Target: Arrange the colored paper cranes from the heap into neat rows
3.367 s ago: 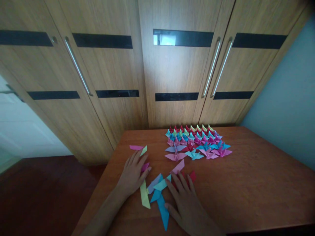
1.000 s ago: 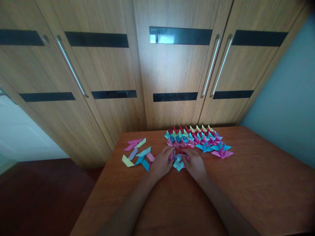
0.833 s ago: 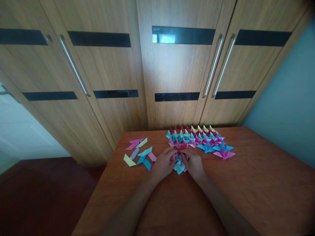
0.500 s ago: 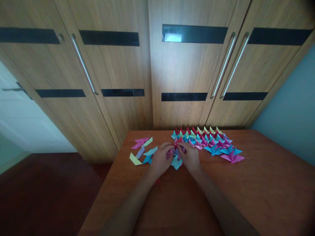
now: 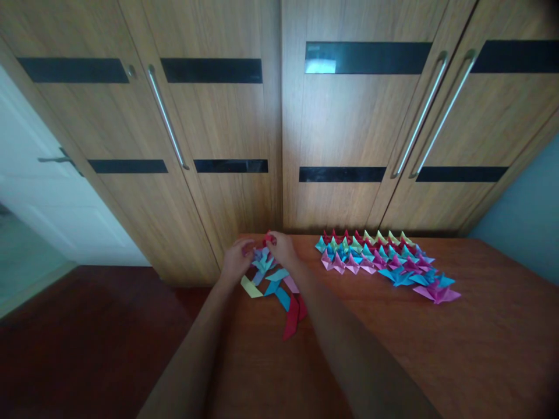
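Observation:
Between my two hands is a folded-paper model of red, pink, lilac and light blue pieces, over the left part of the table. My left hand grips its left side, where a bit of pink shows by the fingertips. On the other side, the fingers of my right hand pinch the red part at the top. Its lower edge is hard to tell from the loose folded strips. Close below the hands lie a pale yellow strip, a blue strip and a red strip.
Rows of finished spiky paper units in several colours stand at the back of the brown table. A magenta paper unit lies at their right end. Wooden wardrobe doors rise behind the table, and a white door is at far left.
Both hands have moved left with the paper model, from in front of the rows to over the loose strips. Red and blue strips that the arms covered now show. The view has shifted left.

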The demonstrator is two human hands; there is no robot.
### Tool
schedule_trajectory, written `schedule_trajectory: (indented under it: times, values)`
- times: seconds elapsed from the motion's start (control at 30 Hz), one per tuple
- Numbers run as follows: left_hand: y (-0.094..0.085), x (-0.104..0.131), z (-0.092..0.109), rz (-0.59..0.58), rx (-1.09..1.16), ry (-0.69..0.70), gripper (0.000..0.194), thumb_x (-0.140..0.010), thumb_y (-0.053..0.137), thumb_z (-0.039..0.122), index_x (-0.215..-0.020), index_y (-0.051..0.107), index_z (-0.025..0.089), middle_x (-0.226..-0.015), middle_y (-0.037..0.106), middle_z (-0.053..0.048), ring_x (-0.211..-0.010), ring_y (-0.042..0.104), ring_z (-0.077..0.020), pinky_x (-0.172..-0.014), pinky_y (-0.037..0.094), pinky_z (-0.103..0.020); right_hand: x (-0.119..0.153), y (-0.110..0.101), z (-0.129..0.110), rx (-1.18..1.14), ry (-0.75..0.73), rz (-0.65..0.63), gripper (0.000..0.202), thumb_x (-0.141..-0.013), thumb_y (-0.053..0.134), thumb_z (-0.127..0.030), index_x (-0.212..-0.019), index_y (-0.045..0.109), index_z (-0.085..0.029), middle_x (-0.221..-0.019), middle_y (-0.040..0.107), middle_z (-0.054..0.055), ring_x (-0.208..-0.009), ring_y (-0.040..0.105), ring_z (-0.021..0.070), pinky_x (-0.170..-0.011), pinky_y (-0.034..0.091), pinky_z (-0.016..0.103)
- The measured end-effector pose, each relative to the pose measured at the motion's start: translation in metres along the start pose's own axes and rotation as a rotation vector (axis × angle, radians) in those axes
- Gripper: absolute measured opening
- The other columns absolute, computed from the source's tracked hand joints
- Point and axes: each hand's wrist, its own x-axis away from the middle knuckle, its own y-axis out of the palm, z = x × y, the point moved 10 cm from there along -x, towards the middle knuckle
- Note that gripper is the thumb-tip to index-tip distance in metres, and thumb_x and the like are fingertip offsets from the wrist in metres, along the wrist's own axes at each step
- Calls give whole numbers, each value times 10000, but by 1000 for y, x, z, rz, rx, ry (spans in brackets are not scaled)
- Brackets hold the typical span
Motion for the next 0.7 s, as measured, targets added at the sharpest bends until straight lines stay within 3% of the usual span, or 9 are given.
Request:
schedule_trajectory:
  times: [0.17,0.37,0.53,0.63,0.7]
  values:
    - [-3,8,-27,2,50,-21,323,-847,476,350,-1052,641,163,-1125,634,-93,-1074,579,-228,-935,463,-404,6,-3,9,5,-1,10,337,-896,546,-340,-1179,535,-158,-1173,562,72,-988,582,206,-827,505,406]
    - [-18,10,-20,67,73,-14,393,-882,444,427,-1124,609,166,-1318,513,-107,-1260,433,-239,-1061,340,-423,30,-38,44,49,33,77,318,-903,535,-336,-1176,536,-173,-1184,557,76,-984,581,191,-831,504,399]
    - [-32,14,23,135,-48,59,330,-864,474,378,-1078,621,173,-1265,544,-97,-1195,491,-254,-1039,377,-425,78,-101,93,169,60,167,306,-899,479,-343,-1144,582,-192,-1135,609,92,-1075,545,233,-951,434,436]
    - [-32,22,67,168,-104,170,285,-861,464,299,-1076,615,188,-1261,544,-78,-1179,497,-251,-1042,377,-414,117,-161,124,425,64,256,353,-874,480,-356,-1173,572,-194,-1167,597,101,-1114,515,259,-971,409,451]
    - [-21,30,96,126,-120,257,273,-867,453,268,-1078,615,204,-1241,555,-67,-1170,500,-245,-1036,381,-410,143,-202,146,616,120,306,401,-857,499,-396,-1192,565,-185,-1216,565,119,-1148,481,283,-984,384,469]
